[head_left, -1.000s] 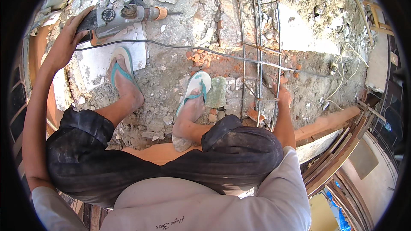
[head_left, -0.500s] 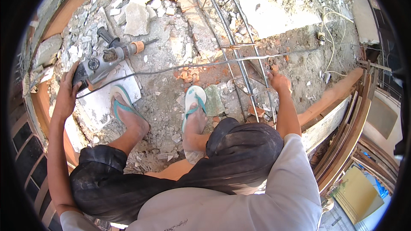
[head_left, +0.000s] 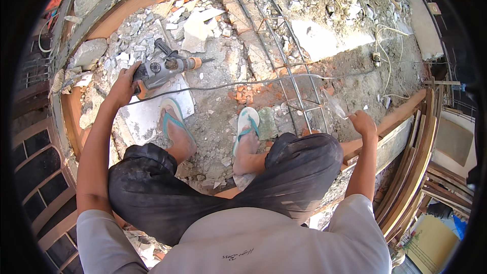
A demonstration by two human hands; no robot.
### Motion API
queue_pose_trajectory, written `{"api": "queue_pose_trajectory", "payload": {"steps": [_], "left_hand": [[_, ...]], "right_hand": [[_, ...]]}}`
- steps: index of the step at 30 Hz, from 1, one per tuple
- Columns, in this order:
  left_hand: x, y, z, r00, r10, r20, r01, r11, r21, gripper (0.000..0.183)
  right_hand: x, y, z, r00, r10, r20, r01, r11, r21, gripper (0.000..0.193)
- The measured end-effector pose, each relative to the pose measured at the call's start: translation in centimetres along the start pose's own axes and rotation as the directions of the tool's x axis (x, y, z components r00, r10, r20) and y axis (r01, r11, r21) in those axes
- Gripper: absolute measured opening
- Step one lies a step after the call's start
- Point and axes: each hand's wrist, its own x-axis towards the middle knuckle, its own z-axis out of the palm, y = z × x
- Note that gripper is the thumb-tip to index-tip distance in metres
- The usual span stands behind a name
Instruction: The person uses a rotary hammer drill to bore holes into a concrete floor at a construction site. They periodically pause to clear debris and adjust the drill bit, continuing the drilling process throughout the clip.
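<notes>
A grey rotary hammer drill [head_left: 163, 69] with an orange collar and a black side handle lies on the rubble at the left, its bit pointing right. My left hand [head_left: 123, 87] is closed round its rear end. At the right, my right hand [head_left: 363, 123] is pinched on a pale, see-through strip that looks like thin plastic [head_left: 334, 105], which trails up and left from the fingers. The drill's dark power cable [head_left: 228, 87] runs rightward across the ground, over a long steel rebar cage [head_left: 290, 76].
My sandalled feet [head_left: 247, 127] stand on broken ground. A white slab [head_left: 139, 116] lies under the drill and broken concrete [head_left: 195, 33] beyond it. At the right are a pale cord [head_left: 388, 63] with a socket and stacked wooden boards [head_left: 413, 157]. A brick-coloured beam [head_left: 152, 2] edges the far left.
My right hand has moved right and toward me, away from the rebar cage, with the pale strip now showing. The view has shifted; my left hand stays on the drill.
</notes>
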Motion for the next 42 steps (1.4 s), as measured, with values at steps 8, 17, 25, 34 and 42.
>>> {"api": "queue_pose_trajectory", "payload": {"steps": [8,17,25,34,42], "left_hand": [[0.9,-0.7,0.8,1.000,-0.027,0.008,0.026,0.995,0.100,0.069],[0.5,-0.5,1.9,0.997,-0.018,-0.077,0.020,1.000,0.022,0.066],[0.1,-0.4,2.1,0.992,-0.019,-0.125,0.024,0.999,0.035,0.064],[-0.6,-1.1,2.8,0.983,-0.020,-0.181,0.023,1.000,0.017,0.078],[-0.6,-0.5,1.2,0.932,-0.208,-0.297,0.218,0.976,0.003,0.076]], "right_hand": [[-21.0,-8.0,-12.7,0.749,-0.319,-0.581,0.417,0.908,0.039,0.031],[-19.6,-32.1,4.8,0.726,-0.599,0.339,-0.268,0.208,0.941,0.016],[-13.5,-34.8,15.3,0.936,-0.286,0.203,0.216,0.926,0.309,0.041],[-23.0,-33.0,6.1,0.663,-0.474,0.579,0.041,0.796,0.604,0.024],[-24.8,-31.1,5.3,0.792,-0.558,0.248,0.525,0.830,0.191,0.048]]}}
